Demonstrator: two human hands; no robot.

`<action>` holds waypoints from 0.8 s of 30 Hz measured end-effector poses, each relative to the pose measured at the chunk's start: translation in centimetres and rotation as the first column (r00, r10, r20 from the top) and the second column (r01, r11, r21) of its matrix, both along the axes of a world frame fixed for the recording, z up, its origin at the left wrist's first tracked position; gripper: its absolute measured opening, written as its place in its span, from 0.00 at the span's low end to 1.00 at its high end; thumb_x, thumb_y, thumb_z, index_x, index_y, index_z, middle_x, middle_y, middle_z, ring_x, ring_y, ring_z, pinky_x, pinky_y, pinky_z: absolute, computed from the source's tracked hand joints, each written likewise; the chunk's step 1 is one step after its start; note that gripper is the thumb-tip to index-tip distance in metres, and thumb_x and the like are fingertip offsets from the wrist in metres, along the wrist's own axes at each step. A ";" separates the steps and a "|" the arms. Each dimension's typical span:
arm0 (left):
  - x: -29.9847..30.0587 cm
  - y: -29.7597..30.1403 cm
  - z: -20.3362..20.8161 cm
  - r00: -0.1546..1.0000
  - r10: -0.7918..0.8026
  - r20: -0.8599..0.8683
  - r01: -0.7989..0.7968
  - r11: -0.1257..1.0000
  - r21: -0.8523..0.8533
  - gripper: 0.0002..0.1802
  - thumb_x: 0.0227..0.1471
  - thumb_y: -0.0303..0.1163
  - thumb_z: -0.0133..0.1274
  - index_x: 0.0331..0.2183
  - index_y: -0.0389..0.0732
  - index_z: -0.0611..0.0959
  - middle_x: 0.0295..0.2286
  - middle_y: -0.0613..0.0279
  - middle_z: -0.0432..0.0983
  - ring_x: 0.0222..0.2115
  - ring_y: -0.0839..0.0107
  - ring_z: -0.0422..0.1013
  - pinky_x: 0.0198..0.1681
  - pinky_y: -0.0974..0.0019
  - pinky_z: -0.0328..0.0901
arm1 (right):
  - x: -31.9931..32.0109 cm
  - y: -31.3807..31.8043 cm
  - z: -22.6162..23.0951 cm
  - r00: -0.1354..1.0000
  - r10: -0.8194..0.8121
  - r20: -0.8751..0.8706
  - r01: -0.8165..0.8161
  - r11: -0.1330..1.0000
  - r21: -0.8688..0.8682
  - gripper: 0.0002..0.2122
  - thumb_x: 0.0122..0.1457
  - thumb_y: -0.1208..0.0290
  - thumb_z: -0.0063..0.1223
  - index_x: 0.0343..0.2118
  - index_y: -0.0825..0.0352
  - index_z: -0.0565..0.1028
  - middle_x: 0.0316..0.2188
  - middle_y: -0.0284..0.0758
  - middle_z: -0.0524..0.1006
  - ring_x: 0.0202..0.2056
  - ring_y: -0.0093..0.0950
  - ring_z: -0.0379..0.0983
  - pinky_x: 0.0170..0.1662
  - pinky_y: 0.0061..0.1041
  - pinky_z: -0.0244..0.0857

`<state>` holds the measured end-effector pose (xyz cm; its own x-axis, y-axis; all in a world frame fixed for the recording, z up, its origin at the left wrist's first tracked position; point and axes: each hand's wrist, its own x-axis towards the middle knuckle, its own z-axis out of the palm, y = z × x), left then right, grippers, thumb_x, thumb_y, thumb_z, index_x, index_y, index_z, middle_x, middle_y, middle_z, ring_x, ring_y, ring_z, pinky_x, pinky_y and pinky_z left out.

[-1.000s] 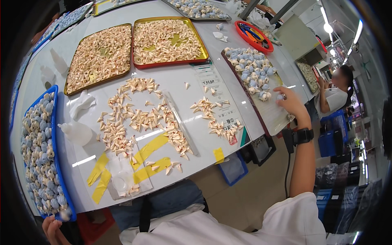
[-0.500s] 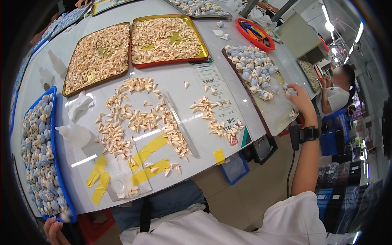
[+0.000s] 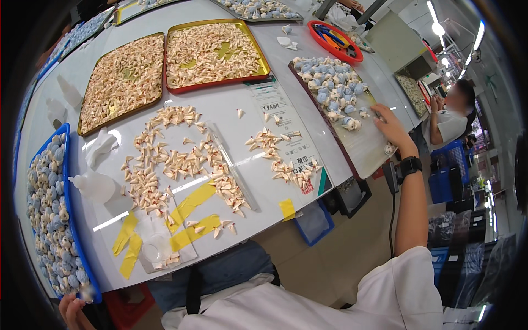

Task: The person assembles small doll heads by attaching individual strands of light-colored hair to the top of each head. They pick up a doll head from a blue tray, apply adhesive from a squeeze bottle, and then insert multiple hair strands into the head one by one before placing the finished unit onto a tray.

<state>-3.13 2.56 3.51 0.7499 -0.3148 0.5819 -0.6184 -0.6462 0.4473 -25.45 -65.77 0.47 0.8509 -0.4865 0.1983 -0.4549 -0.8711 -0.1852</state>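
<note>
At the right, my right hand (image 3: 389,127) reaches over a dark-rimmed tray (image 3: 360,159), fingers apart and partly extended. Just beyond its fingertips lies a small blue-and-cream piece (image 3: 363,113); a heap of similar pieces (image 3: 335,82) covers the tray's far part. Another piece (image 3: 389,148) rests by my wrist. At the lower left edge, my left hand (image 3: 71,311) is closed, fingers curled at the near corner of a blue tray (image 3: 82,250) full of the same blue-and-cream pieces. A blurred pale thing (image 3: 87,293) shows at its fingertips; whether it is gripped is unclear.
Loose cream pointed pieces (image 3: 187,159) lie across the table beside a clear strip (image 3: 231,165) and yellow tape (image 3: 192,204). Two shallow trays (image 3: 168,91) of them stand behind. A white squeeze bottle (image 3: 94,187) and a red basket with tools (image 3: 356,56) stand nearby.
The whole view has shifted slightly. My right hand has moved a little farther away over the tray, its fingers now extending toward the loose piece. My left hand stays at the blue tray's corner.
</note>
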 end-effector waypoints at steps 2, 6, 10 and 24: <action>0.0 0.1 0.0 1.000 -0.013 -0.007 0.012 0.999 -0.033 0.05 0.50 0.20 0.49 0.28 0.29 0.79 0.30 0.49 0.74 0.28 0.63 0.72 0.29 0.70 0.71 | -0.8 0.3 0.8 0.988 -0.136 -0.072 0.138 0.990 0.021 0.16 0.52 0.67 0.48 0.43 0.67 0.69 0.42 0.42 0.70 0.45 0.38 0.66 0.49 0.30 0.58; -0.5 0.6 0.0 0.999 0.017 -0.027 -0.018 0.999 -0.029 0.05 0.50 0.20 0.49 0.28 0.29 0.79 0.30 0.49 0.74 0.28 0.63 0.72 0.29 0.71 0.71 | -2.1 2.7 1.4 0.958 -0.259 -0.124 0.260 0.966 -0.006 0.14 0.53 0.65 0.48 0.39 0.67 0.72 0.38 0.42 0.71 0.43 0.38 0.67 0.47 0.30 0.59; -0.5 0.2 -0.2 0.999 0.037 -0.023 -0.037 0.999 0.004 0.04 0.49 0.20 0.50 0.28 0.29 0.79 0.30 0.49 0.74 0.28 0.63 0.72 0.28 0.71 0.71 | -3.8 5.6 0.5 0.972 -0.234 0.021 0.232 0.971 0.059 0.13 0.53 0.63 0.49 0.39 0.65 0.72 0.37 0.40 0.71 0.40 0.39 0.67 0.44 0.31 0.60; -0.5 0.9 0.0 0.999 -0.046 -0.017 0.046 0.999 -0.018 0.06 0.51 0.21 0.48 0.29 0.29 0.79 0.32 0.48 0.74 0.23 0.67 0.70 0.25 0.71 0.67 | -2.2 9.8 -0.4 0.923 -0.369 0.112 0.385 0.882 -0.272 0.11 0.49 0.63 0.49 0.35 0.59 0.73 0.33 0.35 0.71 0.38 0.37 0.68 0.38 0.33 0.64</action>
